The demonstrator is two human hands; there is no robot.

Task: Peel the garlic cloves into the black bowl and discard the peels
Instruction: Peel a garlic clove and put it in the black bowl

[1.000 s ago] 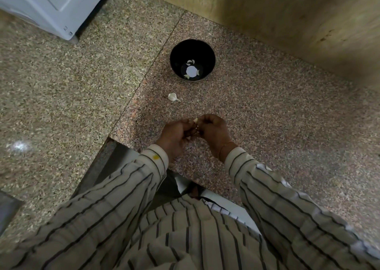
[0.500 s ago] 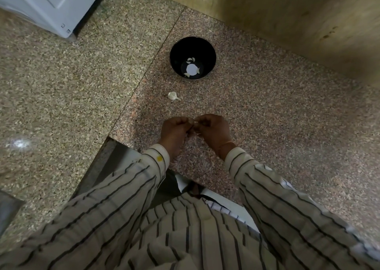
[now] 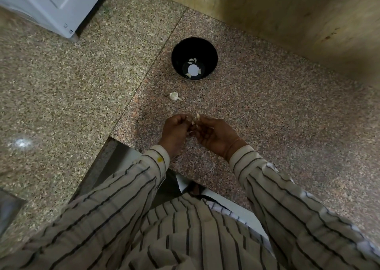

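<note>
White appliance [image 3: 51, 4]: stands at the far left corner of the counter [image 3: 287, 115], well apart from the work; nothing about it differs from half a second ago.

Loose garlic [image 3: 175, 96]: one unpeeled piece lies on the counter between the bowl and the hands, in the same spot as a second ago, untouched.

Left hand [image 3: 174, 130]: fingers curled, pinching one side of the garlic clove [image 3: 196, 120]. Compared with half a second ago it sits slightly apart from the other hand rather than knuckle to knuckle.

Garlic clove: held in the air between the two hands, above the counter and near its front edge. More white shows now than before, with pale scraps that look like peel hanging below it, so I judge the skin is coming away.

Black bowl [image 3: 207, 49]: beyond the hands, a few peeled cloves [image 3: 192, 60] lying in its bottom; the count looks unchanged.

Right hand [image 3: 216, 135]: has turned palm up, fingers curled round the clove's other side.

Meaning for the task: this clove seems nearly bare; dropping it in the bowl and discarding the peel remain, and the loose piece waits.
</note>
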